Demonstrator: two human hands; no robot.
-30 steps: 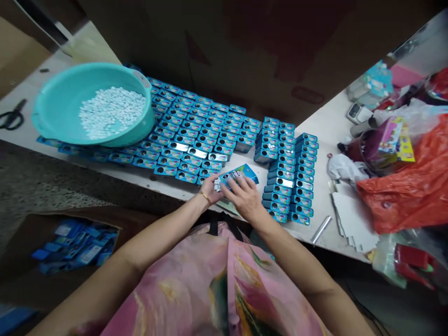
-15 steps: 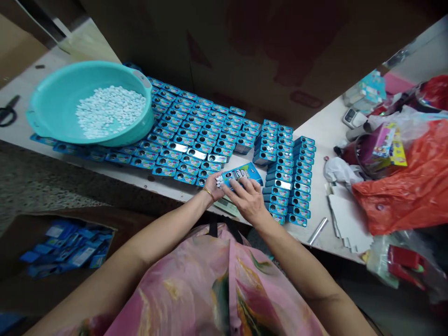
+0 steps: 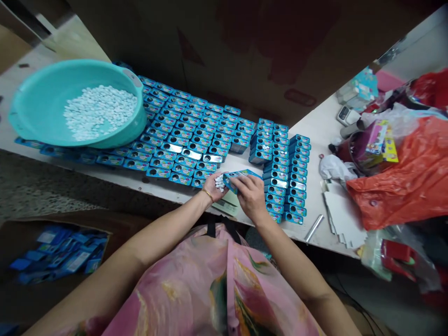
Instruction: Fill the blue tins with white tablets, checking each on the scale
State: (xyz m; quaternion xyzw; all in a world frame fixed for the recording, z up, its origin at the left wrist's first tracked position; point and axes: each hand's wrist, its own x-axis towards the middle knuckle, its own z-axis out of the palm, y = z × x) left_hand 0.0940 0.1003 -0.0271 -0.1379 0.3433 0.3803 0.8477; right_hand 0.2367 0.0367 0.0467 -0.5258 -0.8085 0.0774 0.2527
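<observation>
My left hand (image 3: 212,190), with a gold bangle at the wrist, is cupped around a small heap of white mint-like pellets (image 3: 220,183). My right hand (image 3: 251,197) grips a blue printed tin (image 3: 240,178), tilted with one end close to the pellets. Its opening is hidden from here. Right in front of my hands, rows of similar blue tins (image 3: 182,149) lie on the white table (image 3: 241,161). A teal plastic basin (image 3: 42,100) at the left holds a large heap of the white pellets (image 3: 100,112).
Further stacked blue tins (image 3: 283,182) stand to the right of my hands. A cardboard box of blue tins (image 3: 59,252) sits below the table at the left. A red plastic bag (image 3: 395,182), white card pieces (image 3: 343,219) and a metal tube (image 3: 314,228) lie at the right.
The view has slid left. My right hand has tilted the tin up and toward my left hand, whose fingers now curl more around the pellets.
</observation>
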